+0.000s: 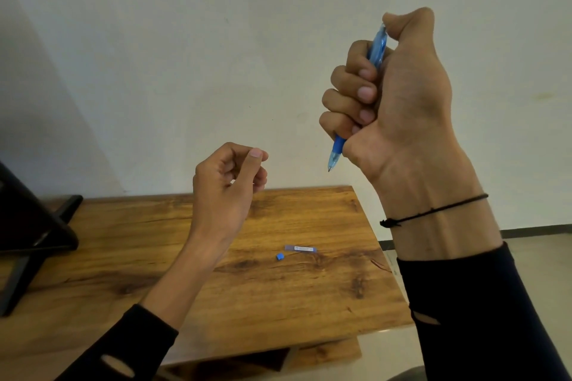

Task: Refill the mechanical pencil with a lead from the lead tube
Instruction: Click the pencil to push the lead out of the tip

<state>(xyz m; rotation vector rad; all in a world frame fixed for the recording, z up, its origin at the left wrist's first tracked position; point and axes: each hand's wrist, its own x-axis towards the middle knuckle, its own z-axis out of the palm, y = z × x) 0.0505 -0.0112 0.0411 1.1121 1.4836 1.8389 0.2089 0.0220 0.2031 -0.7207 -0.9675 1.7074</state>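
- Your right hand (pixel 393 96) is fisted around the blue pencil (pixel 376 49), tip down, thumb on its top, raised at right.
- Your left hand (pixel 227 182) is loosely curled; whether it pinches anything, you cannot tell.
- The lead tube (pixel 301 248) lies on the table (pixel 278 294), its blue cap (pixel 280 256) just beside it.

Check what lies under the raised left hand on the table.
Below the left hand, the wooden table holds the lead tube and a small blue cap. The tube's contents cannot be seen.
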